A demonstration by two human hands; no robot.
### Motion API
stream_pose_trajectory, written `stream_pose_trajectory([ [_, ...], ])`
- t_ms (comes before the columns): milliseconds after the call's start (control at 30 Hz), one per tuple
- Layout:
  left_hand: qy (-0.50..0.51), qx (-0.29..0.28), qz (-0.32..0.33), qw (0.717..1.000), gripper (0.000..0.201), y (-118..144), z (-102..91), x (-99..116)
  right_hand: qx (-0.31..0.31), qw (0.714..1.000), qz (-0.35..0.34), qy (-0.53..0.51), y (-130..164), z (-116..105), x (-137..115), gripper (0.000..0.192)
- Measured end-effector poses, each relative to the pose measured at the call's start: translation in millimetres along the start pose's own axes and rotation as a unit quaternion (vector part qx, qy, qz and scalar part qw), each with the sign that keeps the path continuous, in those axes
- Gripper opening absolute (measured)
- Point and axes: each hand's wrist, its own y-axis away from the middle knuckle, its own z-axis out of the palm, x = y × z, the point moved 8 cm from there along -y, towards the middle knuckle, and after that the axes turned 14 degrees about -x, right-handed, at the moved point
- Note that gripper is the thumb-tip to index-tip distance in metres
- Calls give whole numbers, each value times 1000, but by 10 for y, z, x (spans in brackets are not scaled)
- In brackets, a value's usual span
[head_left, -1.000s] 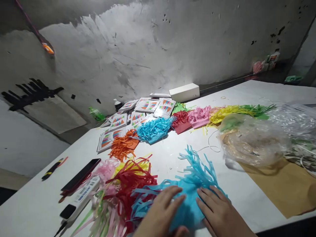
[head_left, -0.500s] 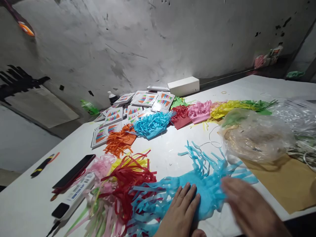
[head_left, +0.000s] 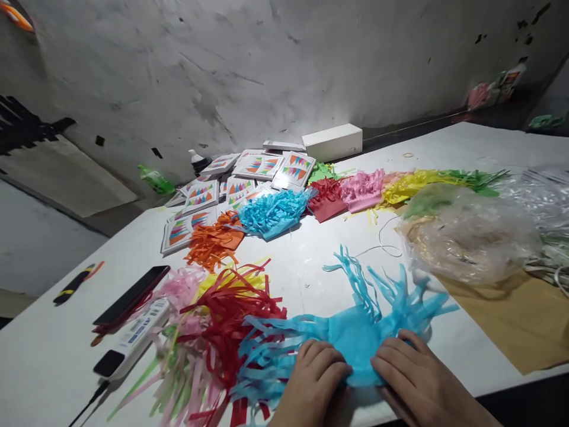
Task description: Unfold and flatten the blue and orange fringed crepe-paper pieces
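A sheet of blue tissue paper (head_left: pixel 354 335) with fringed strips at both ends lies on the white table in front of me. My left hand (head_left: pixel 316 379) is closed on its near edge at the left, fingers curled over the paper. At the right of that same edge, my right hand (head_left: pixel 415 373) grips it with bent fingers; both thumbs are hidden. The near edge looks folded or rolled between my hands. Some blue strips at the left overlap red tissue fringe (head_left: pixel 231 320), which lies with pink, yellow and pale green strips.
Folded fringe bundles, such as a blue one (head_left: pixel 273 213) and an orange one (head_left: pixel 216 240), line the table's far side before printed packets (head_left: pixel 200 196) and a white box (head_left: pixel 333 142). Brown paper (head_left: pixel 511 320) and a plastic bag (head_left: pixel 466 237) lie right; a phone (head_left: pixel 131 296) and power strip (head_left: pixel 137 332) left.
My left hand has gone from lying flat on the blue paper to gripping its near edge. My right hand has come down from the right-hand fringe onto that edge. The view has shifted slightly.
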Motion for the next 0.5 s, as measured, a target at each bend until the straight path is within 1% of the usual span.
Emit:
stream_pose_trajectory([
  [67,0,-12,-7,1000,16,-13,4,5,-3,1000,-6,3,6,17,-10,30],
  [133,2,-17,-15,1000,20,-16,5,7,-6,1000,-6,-18,2,13,0,28],
  [200,-2,-5,-17,1000,24,-7,-9,19,-16,999,-3,-49,-12,4,13,27],
  [267,-17,-1,-13,1000,23,-6,-17,49,-16,996,0,-83,-24,-16,27,27],
  [367,-42,-23,-6,999,21,-27,-8,115,-25,993,-4,-118,-37,-6,42,26],
  [400,-49,-21,-7,999,23,-31,-16,134,-27,992,-6,-126,-38,2,51,26],
  [500,-53,12,-15,998,32,-25,-52,165,-38,986,-1,-162,-38,31,99,23],
])
